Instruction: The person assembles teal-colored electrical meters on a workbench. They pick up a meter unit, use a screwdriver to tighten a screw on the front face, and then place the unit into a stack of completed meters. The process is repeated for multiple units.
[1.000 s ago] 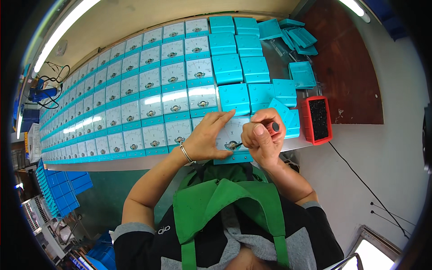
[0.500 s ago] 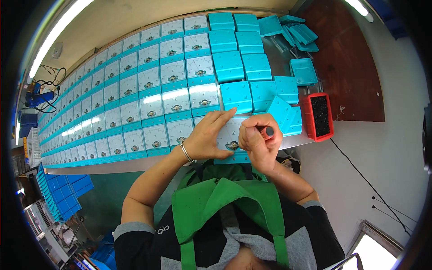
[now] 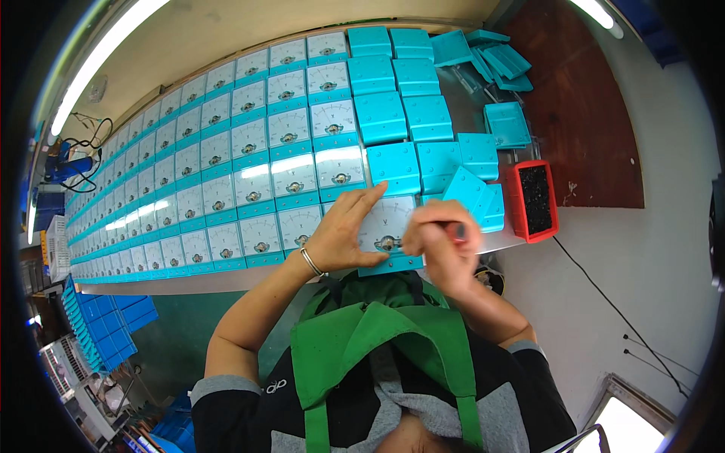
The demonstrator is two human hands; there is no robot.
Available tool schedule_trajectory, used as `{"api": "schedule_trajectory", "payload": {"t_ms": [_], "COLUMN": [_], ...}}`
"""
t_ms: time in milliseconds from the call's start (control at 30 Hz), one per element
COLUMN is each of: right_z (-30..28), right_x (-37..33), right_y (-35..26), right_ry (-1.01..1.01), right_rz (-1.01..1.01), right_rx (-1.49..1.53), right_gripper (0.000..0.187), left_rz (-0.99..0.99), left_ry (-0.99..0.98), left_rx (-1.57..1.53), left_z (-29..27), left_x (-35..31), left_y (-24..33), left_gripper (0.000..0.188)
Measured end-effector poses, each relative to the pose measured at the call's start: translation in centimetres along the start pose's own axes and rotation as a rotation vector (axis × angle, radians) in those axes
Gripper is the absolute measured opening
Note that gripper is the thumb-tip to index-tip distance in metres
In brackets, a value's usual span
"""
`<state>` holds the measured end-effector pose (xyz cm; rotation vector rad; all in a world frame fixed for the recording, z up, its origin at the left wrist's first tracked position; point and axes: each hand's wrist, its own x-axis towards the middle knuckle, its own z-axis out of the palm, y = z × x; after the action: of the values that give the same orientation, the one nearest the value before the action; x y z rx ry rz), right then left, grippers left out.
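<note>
A panel meter [image 3: 387,217] with a white dial and teal body lies at the table's near edge, in front of me. My left hand [image 3: 341,235] spans its left side, the thumb on the lower edge and the fingers by the upper edge, holding it steady. Over the meter's right side, my right hand [image 3: 445,253] is wrapped round a red-handled screwdriver [image 3: 458,231] with a dark end. Motion blurs this hand, and the screwdriver's tip cannot be made out clearly. Rows of similar meters [image 3: 294,181] stretch to the left.
Teal covers [image 3: 393,167] lie in rows beyond and right of the meter. More are piled loosely [image 3: 506,60] at the far right. A red bin [image 3: 557,219] of small black parts stands to the right. Blue bins [image 3: 106,325] sit below left.
My right hand has tilted and shifted slightly right, turning the screwdriver handle. My left hand stays on the meter, which has moved slightly left in the picture.
</note>
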<state>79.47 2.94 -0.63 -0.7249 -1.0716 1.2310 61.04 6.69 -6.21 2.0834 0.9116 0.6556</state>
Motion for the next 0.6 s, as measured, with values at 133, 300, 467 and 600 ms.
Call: {"api": "schedule_trajectory", "payload": {"t_ms": [133, 300, 467, 600], "right_z": [-4.0, -6.5, -5.2, -4.6], "right_x": [1.4, -3.0, -4.6, -4.0], "right_y": [-1.4, 4.3, 6.3, 5.8], "right_ry": [0.225, -0.092, -0.121, -0.028], "right_rz": [-0.039, 0.655, 0.589, 0.68], "right_rx": [-0.129, -0.515, -0.046, 0.215], "right_gripper": [0.01, 0.013, 0.015, 0.015], "left_rz": [0.001, 0.048, 0.018, 0.019], "left_ry": [0.062, 0.085, 0.083, 0.089], "left_rx": [0.031, -0.061, -0.048, -0.066], "left_z": [-1.8, -2.7, -2.5, -2.3], "left_x": [-0.5, 0.7, 0.4, 0.0], "left_y": [0.4, 2.2, 2.0, 1.8], "left_gripper": [0.104, 0.106, 0.107, 0.106]}}
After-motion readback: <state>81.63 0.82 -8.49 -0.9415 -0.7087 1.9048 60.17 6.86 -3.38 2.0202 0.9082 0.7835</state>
